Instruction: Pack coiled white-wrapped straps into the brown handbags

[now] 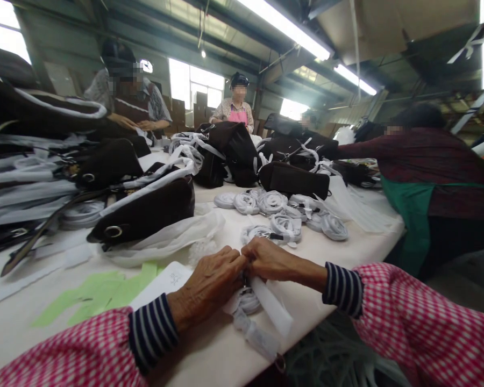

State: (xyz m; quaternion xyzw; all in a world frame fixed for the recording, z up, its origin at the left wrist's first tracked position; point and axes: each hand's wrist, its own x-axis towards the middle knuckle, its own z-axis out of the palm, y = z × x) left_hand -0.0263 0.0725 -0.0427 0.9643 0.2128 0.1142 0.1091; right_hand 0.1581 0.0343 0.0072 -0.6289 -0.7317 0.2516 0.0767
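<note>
My left hand (215, 277) and my right hand (272, 260) meet at the table's near edge, fingers closed and knuckles nearly touching. Under them sits a coiled bag strap (249, 302) in whitish wrapping, with a bit of metal showing near the fingertips. From beneath my right hand a white wrapping strip (275, 310) hangs down towards the edge. Another wrapped end (258, 337) trails below the coil. My fingers hide the exact spot they pinch. Just beyond them lie several more wrapped strap coils (272, 202).
Dark handbags (149, 207) are heaped to the left and at the back (294, 179). Green paper pieces (100, 293) and a white card (165, 282) lie left of my hands on the pale table (210, 333). Co-workers stand around it; one person (439, 172) reaches in from the right.
</note>
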